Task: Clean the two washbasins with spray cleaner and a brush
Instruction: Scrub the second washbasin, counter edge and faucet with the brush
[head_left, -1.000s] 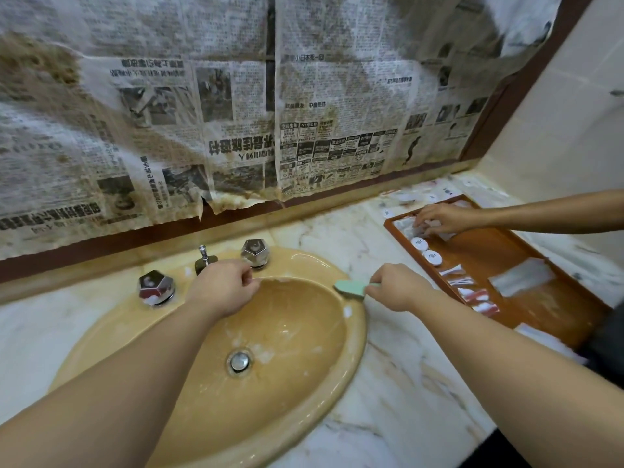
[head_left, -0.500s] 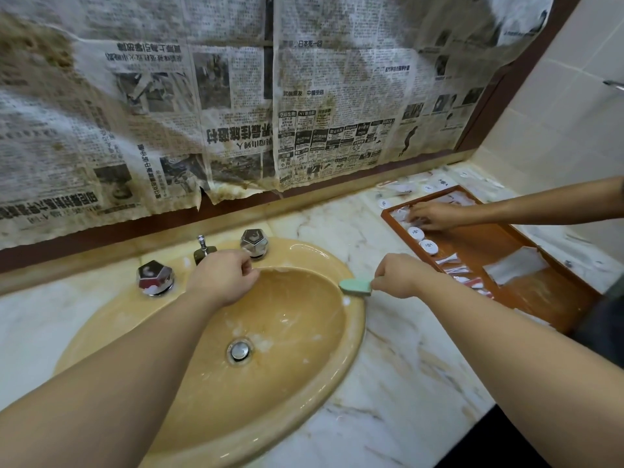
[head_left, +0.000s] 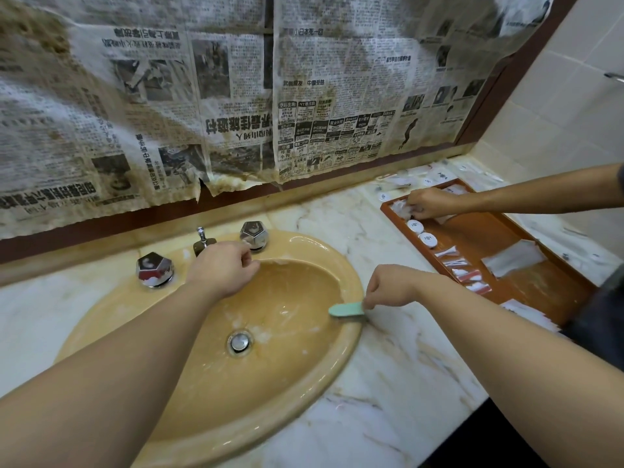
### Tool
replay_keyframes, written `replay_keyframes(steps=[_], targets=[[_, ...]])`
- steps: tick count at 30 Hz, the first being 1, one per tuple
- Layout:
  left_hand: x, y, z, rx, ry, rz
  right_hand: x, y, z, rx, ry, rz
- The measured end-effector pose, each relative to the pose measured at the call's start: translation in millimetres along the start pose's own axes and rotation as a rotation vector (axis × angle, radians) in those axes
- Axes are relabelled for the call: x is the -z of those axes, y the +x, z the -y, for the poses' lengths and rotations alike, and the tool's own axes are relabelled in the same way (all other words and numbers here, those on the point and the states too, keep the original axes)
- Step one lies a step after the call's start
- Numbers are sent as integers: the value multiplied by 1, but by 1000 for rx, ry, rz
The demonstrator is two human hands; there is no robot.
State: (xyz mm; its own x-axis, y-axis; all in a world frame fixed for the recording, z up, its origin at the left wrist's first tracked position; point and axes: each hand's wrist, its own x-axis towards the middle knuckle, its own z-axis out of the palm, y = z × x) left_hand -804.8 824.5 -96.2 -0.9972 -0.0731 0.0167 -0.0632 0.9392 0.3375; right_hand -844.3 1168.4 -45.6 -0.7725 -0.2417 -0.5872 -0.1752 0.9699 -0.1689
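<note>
We stood at a marble counter (head_left: 388, 417) holding a tan washbasin (head_left: 216, 430); our right hand (head_left: 391, 287) pinched a green brush (head_left: 346, 310) on the basin's right inner wall. Our left hand (head_left: 223, 268) was curled at the back rim, grip unclear. Beyond: chrome taps (head_left: 154, 269), another person's hand (head_left: 427, 203) in a brown tray (head_left: 526, 292), newspaper (head_left: 304, 96) on the wall

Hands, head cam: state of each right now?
Left hand: fingers curled at the basin's back rim; whether it holds anything cannot be told.
Right hand: grips the green brush at the basin's right rim.
</note>
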Motion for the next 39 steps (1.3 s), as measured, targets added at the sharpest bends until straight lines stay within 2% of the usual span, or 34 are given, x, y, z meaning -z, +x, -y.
replay_keyframes(steps=[4, 7, 8, 11, 15, 19, 22, 24, 26, 28, 33, 36, 39], targets=[[0, 1, 0, -5, -7, 5, -4, 2, 0, -42, -7, -175], [0, 0, -1, -5, 3, 2, -10, 1, 5, -5, 7, -31], [0, 0, -1, -6, 7, 2, -11, 0, 6, -5, 1, -36], [2, -1, -3, 6, 3, 2, -12, 0, 4, -46, -11, -207], [2, -2, -3, 4, 4, 0, -20, -8, 6, 17, 110, 30], [1, -2, -2, -1, 5, -2, -29, -15, -4, -26, 164, -206], [0, -2, -2, -4, 16, 1, -45, -24, -9, -9, 248, -104], [2, -2, -3, -6, 30, 25, -53, -29, -13, -50, 294, -203], [3, -3, -6, -24, 89, 75, -59, -27, -22, -120, 369, -336], [3, -5, -10, -38, 141, 112, -63, -20, -27, -190, 478, -374], [2, -6, -6, -38, 47, 55, -43, 21, -33, -302, 724, -383], [0, -9, -5, -100, 143, 67, -39, 37, -34, -326, 924, -333], [0, -11, -10, -101, 229, 65, -68, 17, -26, -398, 1092, -326]])
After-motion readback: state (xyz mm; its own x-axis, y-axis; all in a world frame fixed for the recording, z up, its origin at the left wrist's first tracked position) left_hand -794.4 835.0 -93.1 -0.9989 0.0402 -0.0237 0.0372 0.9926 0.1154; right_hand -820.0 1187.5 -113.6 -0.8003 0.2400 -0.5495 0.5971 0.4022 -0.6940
